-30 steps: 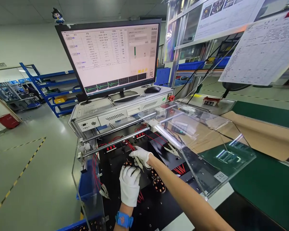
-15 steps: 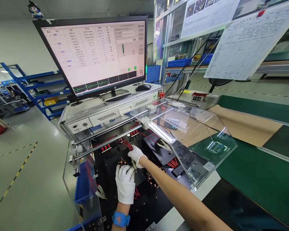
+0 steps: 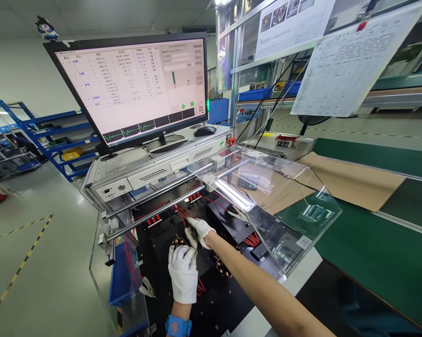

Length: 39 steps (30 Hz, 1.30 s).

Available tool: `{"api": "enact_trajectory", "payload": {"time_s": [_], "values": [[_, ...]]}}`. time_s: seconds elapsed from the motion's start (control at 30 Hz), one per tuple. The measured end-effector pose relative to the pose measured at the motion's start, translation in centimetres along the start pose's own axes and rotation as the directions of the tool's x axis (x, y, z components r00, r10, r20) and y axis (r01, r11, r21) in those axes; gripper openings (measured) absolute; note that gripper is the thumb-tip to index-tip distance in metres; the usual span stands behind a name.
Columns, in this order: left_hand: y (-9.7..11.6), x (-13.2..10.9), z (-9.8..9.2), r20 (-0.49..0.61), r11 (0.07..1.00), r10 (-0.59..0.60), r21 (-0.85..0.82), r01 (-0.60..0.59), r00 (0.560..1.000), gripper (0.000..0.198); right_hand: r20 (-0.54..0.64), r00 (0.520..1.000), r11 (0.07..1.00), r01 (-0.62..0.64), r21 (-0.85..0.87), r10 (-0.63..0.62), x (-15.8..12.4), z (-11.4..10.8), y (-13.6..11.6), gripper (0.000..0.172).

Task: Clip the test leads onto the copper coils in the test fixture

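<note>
Currently: left hand (image 3: 183,274) gloved, curled closed beside a copper coil (image 3: 178,242); right hand (image 3: 201,231) gloved, pinching a metal test clip (image 3: 191,238) above the black fixture plate (image 3: 211,304); monitor (image 3: 129,89) beyond.

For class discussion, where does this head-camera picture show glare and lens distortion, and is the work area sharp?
Head view: bright glare streaks the clear acrylic cover; wide-angle distortion bows the monitor; the left glove looks sharp, without obvious blur.

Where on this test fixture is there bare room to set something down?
The bare black plate between the left glove and the right forearm has room. It is crowded around the hands, with red wires, copper coils and clips.
</note>
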<state>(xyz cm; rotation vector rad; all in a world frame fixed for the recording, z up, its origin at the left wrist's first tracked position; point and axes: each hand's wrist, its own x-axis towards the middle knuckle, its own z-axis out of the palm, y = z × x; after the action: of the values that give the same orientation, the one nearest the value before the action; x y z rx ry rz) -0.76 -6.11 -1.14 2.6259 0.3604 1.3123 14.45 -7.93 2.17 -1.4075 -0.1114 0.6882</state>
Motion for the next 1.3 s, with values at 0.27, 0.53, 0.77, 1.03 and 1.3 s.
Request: {"api": "enact_trajectory", "payload": {"time_s": [0.27, 0.53, 0.77, 1.03, 1.3], "values": [[0.2, 0.2, -0.1, -0.004, 0.999, 0.034, 0.027, -0.034, 0.999, 0.017, -0.112, 0.994, 0.989, 0.016, 0.147, 0.001, 0.8, -0.3, 1.0, 0.017], [0.4, 0.2, -0.3, 0.027, 1.0, -0.016, 0.018, 0.015, 1.0, 0.017, -0.122, 0.991, 0.961, -0.021, 0.274, 0.057, -0.3, 0.5, 0.7, 0.015], [0.1, 0.3, -0.4, -0.025, 0.998, 0.05, 0.047, -0.049, 0.998, 0.016, -0.118, 0.993, 0.971, 0.019, 0.24, 0.01, -0.1, 0.1, 1.1, 0.015], [-1.4, -4.2, -2.8, 0.017, 0.903, 0.16, 0.401, -0.153, 0.987, 0.025, -0.178, 0.949, 0.952, 0.224, -0.208, -0.262, -0.6, -2.3, 0.7, 0.054], [1.7, -0.5, -4.9, 0.138, 0.958, -0.045, 0.288, 0.003, 0.989, 0.022, 0.109, 0.854, 0.603, 0.443, -0.664, -0.508, -5.2, -1.5, -2.6, 0.056]]}}
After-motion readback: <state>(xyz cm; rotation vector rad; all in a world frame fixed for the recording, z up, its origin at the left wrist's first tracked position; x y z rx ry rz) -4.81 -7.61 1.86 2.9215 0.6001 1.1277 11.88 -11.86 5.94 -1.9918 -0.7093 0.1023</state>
